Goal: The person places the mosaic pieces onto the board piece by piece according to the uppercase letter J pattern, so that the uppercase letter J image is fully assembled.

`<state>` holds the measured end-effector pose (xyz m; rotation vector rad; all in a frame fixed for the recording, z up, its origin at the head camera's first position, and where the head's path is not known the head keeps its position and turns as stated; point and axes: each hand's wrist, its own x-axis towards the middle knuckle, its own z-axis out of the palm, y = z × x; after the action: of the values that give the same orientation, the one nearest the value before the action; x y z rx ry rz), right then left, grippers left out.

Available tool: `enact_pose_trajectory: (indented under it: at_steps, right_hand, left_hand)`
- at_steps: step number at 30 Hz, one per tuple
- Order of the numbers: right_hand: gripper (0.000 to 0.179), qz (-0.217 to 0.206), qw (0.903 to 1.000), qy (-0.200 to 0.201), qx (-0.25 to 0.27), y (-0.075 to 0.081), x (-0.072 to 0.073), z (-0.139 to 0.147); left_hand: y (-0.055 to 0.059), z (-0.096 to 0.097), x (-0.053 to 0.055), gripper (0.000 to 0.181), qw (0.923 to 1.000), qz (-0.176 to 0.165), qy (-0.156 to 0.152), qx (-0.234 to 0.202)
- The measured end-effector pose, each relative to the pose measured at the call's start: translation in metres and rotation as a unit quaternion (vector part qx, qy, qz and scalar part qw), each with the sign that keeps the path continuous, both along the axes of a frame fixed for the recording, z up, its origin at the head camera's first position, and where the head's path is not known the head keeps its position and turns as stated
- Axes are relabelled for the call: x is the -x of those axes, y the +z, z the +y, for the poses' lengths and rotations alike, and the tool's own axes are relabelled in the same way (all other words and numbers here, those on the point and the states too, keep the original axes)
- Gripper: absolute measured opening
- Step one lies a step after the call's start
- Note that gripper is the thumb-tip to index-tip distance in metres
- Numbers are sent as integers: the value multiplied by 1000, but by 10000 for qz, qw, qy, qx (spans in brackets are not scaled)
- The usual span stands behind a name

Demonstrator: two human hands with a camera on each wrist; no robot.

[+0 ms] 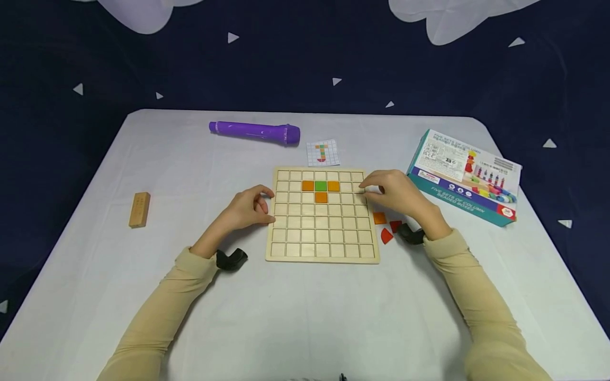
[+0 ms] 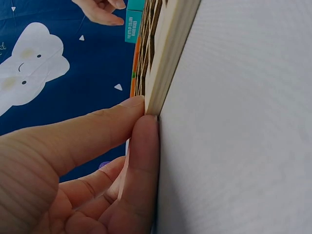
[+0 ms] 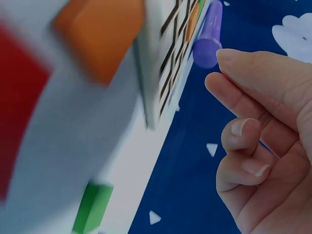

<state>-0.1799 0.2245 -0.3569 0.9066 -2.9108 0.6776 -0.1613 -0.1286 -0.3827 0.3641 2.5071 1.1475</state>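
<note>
Four tiles (image 1: 321, 186) are sitting in the wooden board (image 1: 321, 235) between both hands. Left hand (image 1: 248, 207) is pinching the board's edge; right hand (image 1: 394, 190) is hovering at the opposite edge, thumb-finger gap narrow, holding nothing. Orange square (image 1: 379, 218), red pieces (image 1: 386, 236) are lying just nearside of the right hand.

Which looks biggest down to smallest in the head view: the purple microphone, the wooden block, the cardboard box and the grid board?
By area in that view:
1. Grid board
2. Cardboard box
3. Purple microphone
4. Wooden block
</note>
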Motion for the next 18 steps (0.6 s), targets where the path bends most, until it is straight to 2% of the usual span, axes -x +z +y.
enact_pose_trajectory:
  at_steps: [7,13,18]
  right_hand:
    - [18,-88,9987,-461,-212,-2,-3,23]
    - [20,-160,9973,-608,-387,-3,-6,38]
    - [23,-420,9952,-737,-480,-5,-7,48]
  left_hand:
    - [-1,-1,1,55,10000,34,-11,18]
    - [-2,-2,1,56,10000,12,4,-21]
    - [-2,-1,0,56,10000,24,2,-36]
